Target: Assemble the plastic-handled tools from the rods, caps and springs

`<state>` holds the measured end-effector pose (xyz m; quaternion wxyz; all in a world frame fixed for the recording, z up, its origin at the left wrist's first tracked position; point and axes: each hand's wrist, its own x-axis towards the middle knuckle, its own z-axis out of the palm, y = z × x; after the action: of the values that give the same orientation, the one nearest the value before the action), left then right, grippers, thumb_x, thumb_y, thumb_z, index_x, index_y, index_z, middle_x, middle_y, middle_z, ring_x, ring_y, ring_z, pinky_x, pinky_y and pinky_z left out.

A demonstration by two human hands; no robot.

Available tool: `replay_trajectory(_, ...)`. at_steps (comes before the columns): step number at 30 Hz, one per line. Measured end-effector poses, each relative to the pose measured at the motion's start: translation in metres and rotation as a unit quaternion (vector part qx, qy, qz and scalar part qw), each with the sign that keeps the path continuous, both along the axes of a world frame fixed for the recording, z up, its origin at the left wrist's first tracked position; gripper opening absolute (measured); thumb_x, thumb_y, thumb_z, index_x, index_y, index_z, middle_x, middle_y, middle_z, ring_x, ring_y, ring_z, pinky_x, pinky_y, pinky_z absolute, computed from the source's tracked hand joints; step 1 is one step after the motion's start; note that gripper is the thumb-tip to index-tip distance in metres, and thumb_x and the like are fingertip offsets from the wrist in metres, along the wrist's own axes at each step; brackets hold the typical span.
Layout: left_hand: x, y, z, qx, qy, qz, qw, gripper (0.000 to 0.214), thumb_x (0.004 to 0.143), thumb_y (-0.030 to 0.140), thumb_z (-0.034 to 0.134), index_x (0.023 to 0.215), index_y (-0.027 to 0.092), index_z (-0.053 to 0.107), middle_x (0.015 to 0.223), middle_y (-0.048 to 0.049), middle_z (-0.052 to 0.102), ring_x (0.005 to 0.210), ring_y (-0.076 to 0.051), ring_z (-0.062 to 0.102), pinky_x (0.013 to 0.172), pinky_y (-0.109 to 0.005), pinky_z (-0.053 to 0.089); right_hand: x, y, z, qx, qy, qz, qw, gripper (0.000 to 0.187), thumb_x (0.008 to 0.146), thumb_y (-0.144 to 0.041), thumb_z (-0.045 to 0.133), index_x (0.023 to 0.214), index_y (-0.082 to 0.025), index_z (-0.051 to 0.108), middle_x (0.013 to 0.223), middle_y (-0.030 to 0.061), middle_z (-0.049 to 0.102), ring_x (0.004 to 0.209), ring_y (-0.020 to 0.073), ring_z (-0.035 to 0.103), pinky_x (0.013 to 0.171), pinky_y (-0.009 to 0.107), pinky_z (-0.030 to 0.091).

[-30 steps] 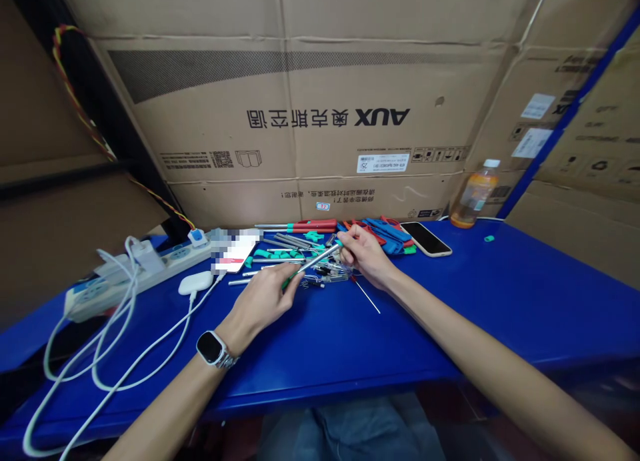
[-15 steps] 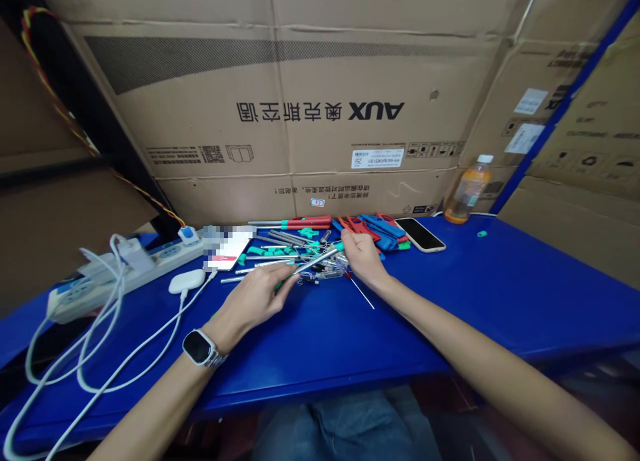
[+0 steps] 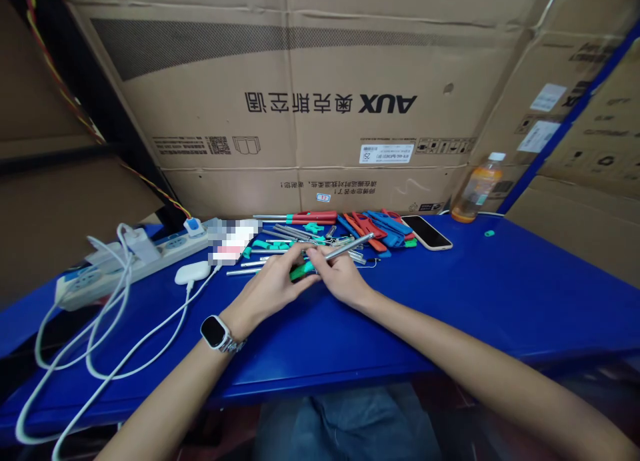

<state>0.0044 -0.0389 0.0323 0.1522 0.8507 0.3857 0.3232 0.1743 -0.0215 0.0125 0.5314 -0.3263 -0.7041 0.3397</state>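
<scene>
Both hands meet over the middle of the blue table (image 3: 450,301). My left hand (image 3: 270,287), with a smartwatch (image 3: 216,332) on its wrist, is closed round the green handle (image 3: 300,271) of a thin screwdriver-like tool. My right hand (image 3: 340,277) pinches the same tool's metal shaft (image 3: 350,246), which points up and to the right. Just behind the hands lies a heap of metal rods and teal parts (image 3: 285,241), with red and blue handles (image 3: 375,224) to its right.
A black phone (image 3: 427,232) lies right of the heap, an orange drink bottle (image 3: 476,189) and a small teal cap (image 3: 489,233) further right. A white power strip (image 3: 125,264), white cables and a white charger (image 3: 193,272) fill the left. Cardboard boxes (image 3: 320,101) wall the back.
My right hand has come from the far end of the shaft back toward the left hand, and both hands now hold the tool close together, nearer the table's front.
</scene>
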Motion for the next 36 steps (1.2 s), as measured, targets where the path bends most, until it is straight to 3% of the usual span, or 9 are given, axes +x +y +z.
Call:
replay_trajectory(3,0.003,-0.002,-0.004,-0.033,-0.043,0.017,0.998,0.058,0.083,0.026,0.064,0.134,0.019,0.036,0.088,-0.0027,0.070,0.071,-0.018,0.066,0.064,-0.028,0.049,-0.008,-0.007,-0.002,0.010,-0.021,0.040,0.999,0.039,0.096,-0.047,0.043,0.071,-0.019,0.054,0.066,-0.0008,0.056,0.062,0.0130,0.052,0.063,0.025,0.043)
replay_trajectory(7,0.006,-0.007,-0.002,-0.044,-0.055,0.007,0.997,0.057,0.081,0.019,0.062,0.132,0.021,0.036,0.089,-0.0022,0.069,0.074,-0.018,0.068,0.065,-0.027,0.050,-0.009,-0.007,-0.006,0.006,-0.034,0.070,0.997,0.043,0.099,-0.044,0.038,0.076,-0.019,0.064,0.074,0.0029,0.066,0.070,0.0162,0.062,0.064,0.025,0.046)
replay_trajectory(14,0.007,-0.008,0.004,-0.035,-0.037,0.037,0.998,0.051,0.079,0.016,0.062,0.125,0.022,0.040,0.086,-0.0005,0.069,0.074,-0.019,0.068,0.061,-0.025,0.046,-0.017,-0.004,-0.007,0.008,-0.110,-0.053,0.992,0.048,0.097,-0.043,0.038,0.064,-0.019,0.063,0.060,0.0033,0.066,0.061,0.0175,0.062,0.059,0.026,0.043)
replay_trajectory(17,0.009,-0.009,0.005,-0.015,-0.053,0.026,0.998,0.046,0.079,0.017,0.061,0.120,0.020,0.041,0.085,-0.0005,0.068,0.072,-0.017,0.067,0.062,-0.024,0.046,-0.016,-0.007,0.001,-0.009,-0.119,-0.066,0.991,0.046,0.094,-0.043,0.041,0.062,-0.019,0.063,0.059,0.0029,0.066,0.059,0.0170,0.062,0.057,0.025,0.041)
replay_trajectory(21,0.008,-0.010,0.011,0.051,0.007,0.020,0.998,0.052,0.082,0.027,0.064,0.128,0.019,0.041,0.096,-0.0056,0.069,0.081,-0.022,0.068,0.068,-0.029,0.048,-0.005,-0.005,0.010,-0.006,-0.061,-0.113,0.992,0.047,0.091,-0.046,0.042,0.051,-0.020,0.048,0.046,-0.0010,0.050,0.048,0.0136,0.049,0.049,0.025,0.032)
replay_trajectory(24,-0.001,-0.007,0.014,0.117,0.105,0.054,0.986,0.028,0.088,0.040,0.060,0.107,0.019,0.057,0.098,-0.0077,0.068,0.089,-0.026,0.066,0.070,-0.031,0.046,0.008,0.001,0.014,-0.037,0.021,-0.164,0.986,0.047,0.088,-0.049,0.043,0.051,-0.023,0.033,0.044,-0.0045,0.033,0.044,0.0110,0.034,0.046,0.026,0.025)
replay_trajectory(26,-0.007,-0.003,0.013,0.100,0.162,0.063,0.980,0.022,0.094,0.039,0.052,0.092,0.019,0.059,0.081,-0.0050,0.067,0.074,-0.022,0.065,0.062,-0.028,0.042,0.014,0.005,0.015,-0.071,0.056,-0.162,0.983,0.046,0.088,-0.051,0.044,0.053,-0.024,0.031,0.046,-0.0053,0.028,0.044,0.0106,0.029,0.045,0.026,0.023)
replay_trajectory(31,-0.012,0.001,0.004,0.046,0.181,0.035,0.982,0.025,0.099,0.040,0.043,0.095,0.019,0.055,0.072,-0.0025,0.064,0.061,-0.020,0.062,0.055,-0.027,0.038,0.019,0.011,0.012,-0.051,0.122,-0.129,0.983,0.055,0.088,-0.058,0.049,0.053,-0.024,0.023,0.049,-0.0056,0.022,0.046,0.0102,0.023,0.046,0.027,0.023)
replay_trajectory(36,-0.008,-0.008,0.002,0.062,0.231,0.094,0.966,0.017,0.098,0.033,0.045,0.101,0.019,0.055,0.072,-0.0043,0.065,0.062,-0.022,0.065,0.052,-0.027,0.039,0.006,0.016,0.005,-0.044,0.154,-0.205,0.966,0.045,0.089,-0.047,0.044,0.055,-0.025,0.023,0.050,-0.0048,0.024,0.047,0.0117,0.026,0.047,0.028,0.027)
